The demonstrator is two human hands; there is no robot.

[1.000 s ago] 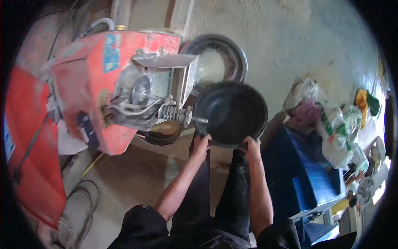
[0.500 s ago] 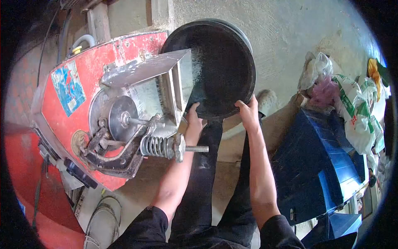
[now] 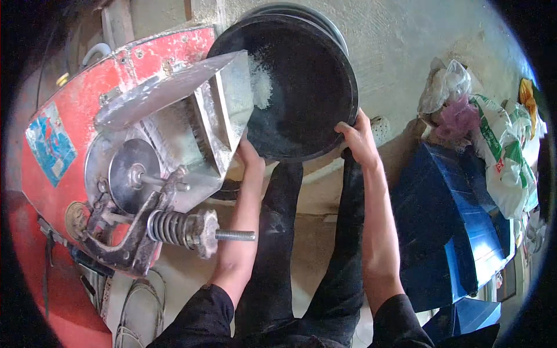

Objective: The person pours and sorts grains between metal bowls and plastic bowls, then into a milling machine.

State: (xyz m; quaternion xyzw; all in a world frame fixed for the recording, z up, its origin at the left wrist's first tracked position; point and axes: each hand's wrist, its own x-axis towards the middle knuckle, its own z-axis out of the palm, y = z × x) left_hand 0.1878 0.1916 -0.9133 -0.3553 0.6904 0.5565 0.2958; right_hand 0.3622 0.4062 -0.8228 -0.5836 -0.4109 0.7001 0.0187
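My right hand (image 3: 360, 140) grips the right rim of a wide black tub (image 3: 307, 93), thumb over the edge. Near the lower left rim, my left hand (image 3: 250, 154) curls around the tub, its fingers partly hidden by the machine's metal chute (image 3: 237, 81). The chute's mouth overlaps the tub's left side. White grains (image 3: 261, 84) lie or fall inside the tub beside that mouth. Behind the tub shows the pale rim of another round container (image 3: 335, 32).
At left stands a red machine (image 3: 139, 61) with a round metal plate, a coil spring (image 3: 173, 228) and a protruding threaded rod (image 3: 235, 235). A dark blue metal hopper (image 3: 432, 232) is at right, with several plastic bags (image 3: 502, 156) behind it. A shoe (image 3: 141, 307) shows lower left.
The tub now sits slightly higher and further left in view, and the machine has shifted left. A larger white patch of grains shows beside the chute. Both hands keep their hold.
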